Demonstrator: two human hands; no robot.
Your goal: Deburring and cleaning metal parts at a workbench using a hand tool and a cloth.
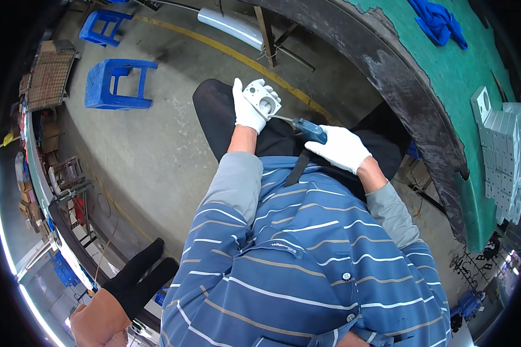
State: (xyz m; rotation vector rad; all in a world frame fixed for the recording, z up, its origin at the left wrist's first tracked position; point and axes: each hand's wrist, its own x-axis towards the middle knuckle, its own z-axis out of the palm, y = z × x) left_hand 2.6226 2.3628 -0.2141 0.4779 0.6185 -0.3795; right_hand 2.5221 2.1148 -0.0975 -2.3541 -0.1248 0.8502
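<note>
A green-topped bench (472, 75) curves through the lens, its dark edge (382, 63) scuffed and its covering ragged along that border. On the bench's far part lies a crumpled blue cloth (440, 23); toward the bench's right side sits a group of silver-grey metal blocks (501, 150), packed against one another in rows, the farthest showing a large round hole. Left of the bench spreads a grey concrete floor (173, 150), marked with a yellow line (182, 30) that passes near the bench. Well left of the bench, two blue plastic stools stand on this floor: a nearer stool (101, 87) and a farther stool (95, 26).
</note>
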